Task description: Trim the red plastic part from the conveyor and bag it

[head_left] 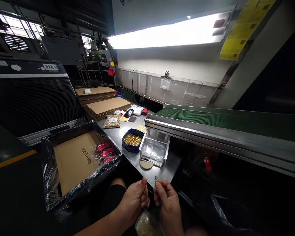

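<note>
Use the blue bin (130, 148) of gold-coloured pieces as the reference for all positions; it stands on the metal desk (172, 166). Your right grip (169, 200), nearer to you than the bin and to its right, pinches a small shiny piece (156, 178) between thumb and fingertips, with the tip of the piece projecting clear. Your left grip (134, 198), nearer to you than the bin and just beside the right, is curled with the thumb raised along the fingers; a small gold glint shows there, but you cannot tell from this view whether it grasps anything. To handle the piece well, keep the pinch light and at the fingertips, so that its end remains visible and free to turn. Bring both grips close together over the desk rather than over its near edge, since a dropped piece could otherwise fall out of reach. Keep the work facing the lamp (167, 34) beyond the bin, and rest your wrists if the piece is hard to align. Note the holder (166, 154) with clear bags just to the right of the bin, and the round pad (146, 165) nearer to you than the bin; keep your sleeves and forearms clear of both when you reach.
</note>
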Action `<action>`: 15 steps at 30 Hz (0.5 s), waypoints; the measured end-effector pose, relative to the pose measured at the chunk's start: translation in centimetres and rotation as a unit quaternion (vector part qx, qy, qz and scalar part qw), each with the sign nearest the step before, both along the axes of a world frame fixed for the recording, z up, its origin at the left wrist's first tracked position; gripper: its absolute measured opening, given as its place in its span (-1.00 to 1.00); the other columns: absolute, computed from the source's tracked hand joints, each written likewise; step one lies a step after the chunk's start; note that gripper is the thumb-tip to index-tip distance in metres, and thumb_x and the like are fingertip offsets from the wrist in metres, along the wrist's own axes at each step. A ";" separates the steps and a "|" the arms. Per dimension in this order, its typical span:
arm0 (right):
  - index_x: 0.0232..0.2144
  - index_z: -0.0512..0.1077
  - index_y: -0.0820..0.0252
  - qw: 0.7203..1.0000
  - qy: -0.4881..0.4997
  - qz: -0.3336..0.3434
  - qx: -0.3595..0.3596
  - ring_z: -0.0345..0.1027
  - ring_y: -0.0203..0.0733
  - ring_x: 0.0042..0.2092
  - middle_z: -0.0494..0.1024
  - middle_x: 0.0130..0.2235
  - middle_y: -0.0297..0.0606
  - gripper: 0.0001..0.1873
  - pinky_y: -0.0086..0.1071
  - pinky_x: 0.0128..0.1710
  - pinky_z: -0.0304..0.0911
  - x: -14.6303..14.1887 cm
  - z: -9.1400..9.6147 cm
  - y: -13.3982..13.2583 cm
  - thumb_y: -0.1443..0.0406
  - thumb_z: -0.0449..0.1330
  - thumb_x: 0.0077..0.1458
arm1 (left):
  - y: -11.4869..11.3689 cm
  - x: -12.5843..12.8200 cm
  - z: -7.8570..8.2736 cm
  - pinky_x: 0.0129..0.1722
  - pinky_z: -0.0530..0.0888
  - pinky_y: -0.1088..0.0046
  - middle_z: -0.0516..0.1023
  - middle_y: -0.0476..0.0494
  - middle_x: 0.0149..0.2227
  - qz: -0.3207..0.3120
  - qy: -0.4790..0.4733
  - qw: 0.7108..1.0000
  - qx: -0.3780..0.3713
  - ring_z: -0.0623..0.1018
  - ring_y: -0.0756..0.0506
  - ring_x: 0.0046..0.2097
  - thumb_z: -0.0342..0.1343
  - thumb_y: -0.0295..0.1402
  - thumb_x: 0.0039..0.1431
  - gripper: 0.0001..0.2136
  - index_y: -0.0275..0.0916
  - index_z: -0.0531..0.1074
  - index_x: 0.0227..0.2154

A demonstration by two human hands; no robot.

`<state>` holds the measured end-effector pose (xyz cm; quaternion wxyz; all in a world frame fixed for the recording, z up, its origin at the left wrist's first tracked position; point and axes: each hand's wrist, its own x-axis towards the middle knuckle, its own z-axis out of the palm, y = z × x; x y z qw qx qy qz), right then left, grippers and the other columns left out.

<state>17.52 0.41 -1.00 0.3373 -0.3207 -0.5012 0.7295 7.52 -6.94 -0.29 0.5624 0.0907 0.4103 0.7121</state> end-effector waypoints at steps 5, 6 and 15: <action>-0.29 0.44 0.24 0.999 0.026 0.002 -0.029 0.22 -0.38 -0.50 0.43 -0.51 -0.36 -0.60 -0.48 -0.47 0.19 0.3 -0.5 0.1 0.04 0.34 -0.02 | -0.2 0.0 -0.4 -0.40 0.31 0.53 0.30 0.03 -0.55 0.013 -0.005 1.000 -0.009 0.32 0.06 -0.49 0.35 0.00 -0.02 -0.54 -0.31 0.33 -0.49; -0.31 0.44 0.25 0.999 0.024 0.002 -0.029 0.23 -0.38 -0.50 0.43 -0.52 -0.36 -0.59 -0.48 -0.47 0.19 0.2 -0.6 0.2 0.04 0.35 -0.04 | -0.3 -0.1 -0.6 -0.37 0.32 0.53 0.32 0.01 -0.53 0.013 -0.005 1.000 -0.008 0.34 0.05 -0.46 0.36 -0.03 -0.02 -0.56 -0.32 0.36 -0.47; -0.29 0.43 0.32 0.999 -0.024 0.025 -0.003 0.15 -0.42 -0.60 0.40 -0.58 -0.36 -0.44 -0.50 -0.61 0.06 -0.6 -2.3 1.5 -0.06 0.35 -0.08 | -1.0 -1.6 -1.0 -0.24 0.39 0.44 0.50 -0.14 -0.39 0.001 0.286 0.957 -0.042 0.45 -0.10 -0.29 0.30 0.03 0.01 -0.58 -0.29 0.50 -0.35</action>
